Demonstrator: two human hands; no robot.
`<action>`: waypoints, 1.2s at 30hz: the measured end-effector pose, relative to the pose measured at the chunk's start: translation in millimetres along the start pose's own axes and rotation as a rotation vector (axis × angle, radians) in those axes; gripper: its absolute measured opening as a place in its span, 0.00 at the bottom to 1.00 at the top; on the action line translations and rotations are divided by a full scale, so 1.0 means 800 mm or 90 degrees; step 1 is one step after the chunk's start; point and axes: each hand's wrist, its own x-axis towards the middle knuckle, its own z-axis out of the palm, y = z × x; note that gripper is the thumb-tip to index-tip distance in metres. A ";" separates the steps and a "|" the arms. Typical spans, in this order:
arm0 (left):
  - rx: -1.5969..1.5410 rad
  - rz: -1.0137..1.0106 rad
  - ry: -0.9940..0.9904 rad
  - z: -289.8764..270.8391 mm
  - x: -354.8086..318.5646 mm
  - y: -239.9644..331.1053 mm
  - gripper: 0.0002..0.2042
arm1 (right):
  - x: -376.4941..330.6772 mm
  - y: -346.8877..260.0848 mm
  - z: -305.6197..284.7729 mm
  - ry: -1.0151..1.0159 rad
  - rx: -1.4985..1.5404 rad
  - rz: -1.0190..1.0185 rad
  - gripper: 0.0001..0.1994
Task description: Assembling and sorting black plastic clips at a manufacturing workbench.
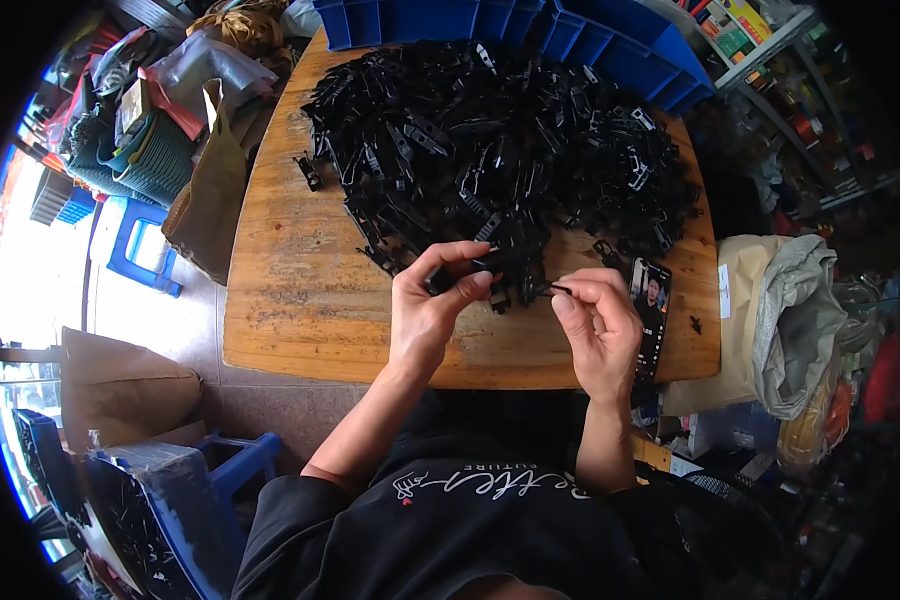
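Observation:
My left hand (432, 298) is closed around a long black plastic part (508, 256), thumb and fingers pinching it above the near side of the table. Just to the right, my right hand (604, 318) pinches a small, thin black piece (558, 289) between thumb and forefinger. The two held pieces are close together; I cannot tell whether they touch. Behind both hands spreads a big heap of black plastic clip-like parts (500, 140), some with shiny metal bits. A few of these parts lie under and between my hands.
The wooden table (300, 320) has blue plastic bins (430, 24) along its far edge. A phone (652, 300) with a lit screen is beside my right hand. Sacks (760, 320) stand at the right; a blue stool (135, 245) and paper bags (120, 385) are at the left.

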 end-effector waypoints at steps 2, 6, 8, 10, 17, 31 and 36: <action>0.019 0.006 0.000 0.001 -0.002 -0.001 0.13 | 0.002 -0.003 0.004 0.016 -0.005 0.039 0.06; 0.074 -0.009 -0.029 0.003 -0.008 -0.001 0.13 | 0.009 -0.011 0.016 0.051 -0.055 0.080 0.07; 0.041 -0.040 -0.041 0.005 -0.009 -0.001 0.13 | 0.013 -0.016 0.017 0.051 -0.054 0.078 0.07; 0.065 -0.029 -0.055 0.004 -0.010 -0.001 0.13 | 0.014 -0.019 0.019 0.052 -0.055 0.076 0.07; -0.111 -0.102 -0.080 -0.001 -0.019 -0.011 0.13 | 0.006 -0.005 0.020 0.000 -0.046 0.173 0.12; -0.242 -0.059 0.062 -0.045 0.000 0.002 0.09 | 0.053 0.035 0.044 -0.045 -0.283 -0.081 0.11; -0.217 -0.057 0.073 -0.050 0.001 0.007 0.08 | 0.074 0.042 0.066 -0.130 -0.319 -0.217 0.11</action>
